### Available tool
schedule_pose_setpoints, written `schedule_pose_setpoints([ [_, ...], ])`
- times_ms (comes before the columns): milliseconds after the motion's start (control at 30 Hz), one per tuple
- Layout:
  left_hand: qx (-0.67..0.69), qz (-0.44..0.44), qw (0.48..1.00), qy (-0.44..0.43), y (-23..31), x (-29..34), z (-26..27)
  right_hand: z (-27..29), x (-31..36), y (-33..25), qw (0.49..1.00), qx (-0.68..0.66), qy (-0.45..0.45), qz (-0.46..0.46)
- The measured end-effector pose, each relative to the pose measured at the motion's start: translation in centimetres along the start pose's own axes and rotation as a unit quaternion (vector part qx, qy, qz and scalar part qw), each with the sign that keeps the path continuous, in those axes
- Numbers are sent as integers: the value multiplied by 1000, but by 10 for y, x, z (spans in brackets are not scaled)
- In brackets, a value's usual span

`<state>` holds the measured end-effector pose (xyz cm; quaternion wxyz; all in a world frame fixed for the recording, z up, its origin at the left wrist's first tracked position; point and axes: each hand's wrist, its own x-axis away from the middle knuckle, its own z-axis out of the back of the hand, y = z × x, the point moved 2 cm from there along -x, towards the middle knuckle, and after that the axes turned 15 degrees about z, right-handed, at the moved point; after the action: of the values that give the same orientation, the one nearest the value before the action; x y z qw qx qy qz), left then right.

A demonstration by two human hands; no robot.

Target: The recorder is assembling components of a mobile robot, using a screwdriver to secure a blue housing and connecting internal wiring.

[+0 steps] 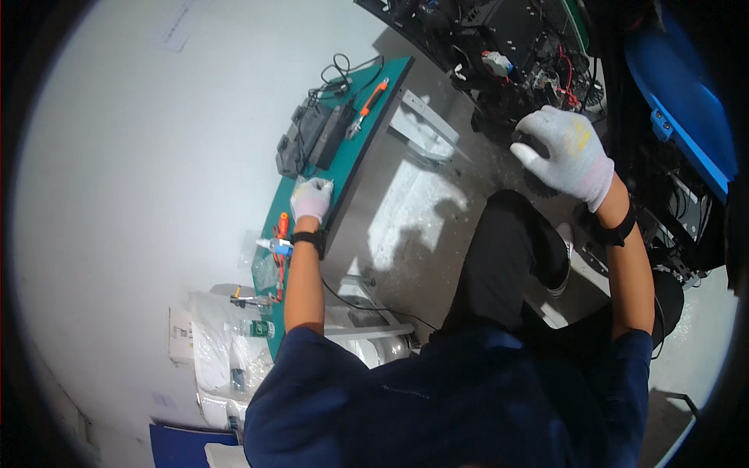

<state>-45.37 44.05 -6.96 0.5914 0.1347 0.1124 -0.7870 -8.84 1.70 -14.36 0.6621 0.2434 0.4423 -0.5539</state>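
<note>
My left hand (312, 200), in a white glove, is over the green table (360, 140), its fingers drawn together. Clear plastic seems to show beside the fingertips, but what they hold is hidden. Just beyond lie a grey charger-like block (303, 139) and a black box (333, 136) with a cable. My right hand (573, 152), gloved too, hovers at the near side of an opened machine (515, 47) with bare wiring. Its thumb and fingers curve apart, with a dark gap between them; I make out no held thing there.
Orange-handled pliers (368, 108) lie near the table's far edge. Nearer are an orange screwdriver (282, 225), a small blue-and-white bottle (275, 246) and other tools. A plastic-lined white bin (211, 351) stands at the near left. A blue panel (686, 93) rises on the right.
</note>
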Motion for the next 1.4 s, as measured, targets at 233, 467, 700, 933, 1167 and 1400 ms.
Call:
schedule_pose_setpoints([
  [233, 196, -40, 980, -13, 62, 68, 42, 4, 3, -2, 1000, 2, -2, -11],
  [467, 360, -186, 909, -101, 187, 124, 82, 25, 3, -11, 1000, 10, 23, 2],
  [700, 425, -347, 772, -321, 304, 168, 108, 81, 6, -36, 994, 83, 73, 0],
  [933, 532, -501, 589, -345, 421, 225, 144, 137, 18, -61, 976, 173, 125, -31],
  [1167, 583, -567, 506, -287, 503, 290, 203, 150, 27, -78, 970, 214, 112, -6],
  [1400, 514, -625, 583, -73, 541, 318, 212, 146, 35, -82, 973, 206, 101, -1],
])
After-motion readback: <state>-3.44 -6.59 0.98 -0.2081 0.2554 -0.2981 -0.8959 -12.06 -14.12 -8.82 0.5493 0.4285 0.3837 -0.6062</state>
